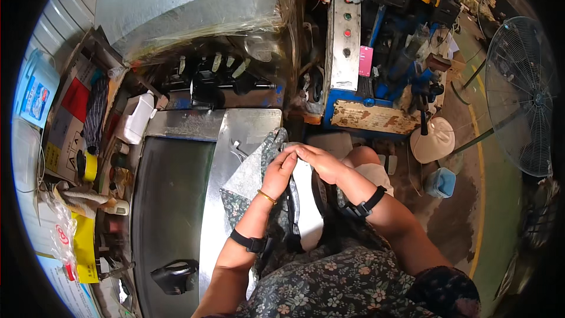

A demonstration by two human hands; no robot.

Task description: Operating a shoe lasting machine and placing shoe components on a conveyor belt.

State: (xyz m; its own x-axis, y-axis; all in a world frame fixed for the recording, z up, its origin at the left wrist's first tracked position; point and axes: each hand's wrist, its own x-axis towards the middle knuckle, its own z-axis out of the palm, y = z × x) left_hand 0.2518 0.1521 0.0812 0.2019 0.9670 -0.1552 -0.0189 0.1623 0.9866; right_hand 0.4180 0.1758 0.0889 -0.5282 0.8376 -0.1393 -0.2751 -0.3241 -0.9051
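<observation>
Together, left hand [279,169] and right hand [322,162] (two) hold one white piece [305,206].

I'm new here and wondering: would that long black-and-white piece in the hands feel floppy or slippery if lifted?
The long piece is probably fairly stiff: its outline looks unbuckled, with the left hand and right hand only at its far end. Its smooth white face might be slippery.

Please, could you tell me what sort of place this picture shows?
Probably a factory workshop. The signs are a blue machine with push buttons, a large fan on a stand, and what looks like a conveyor belt with a black part on it.
</observation>
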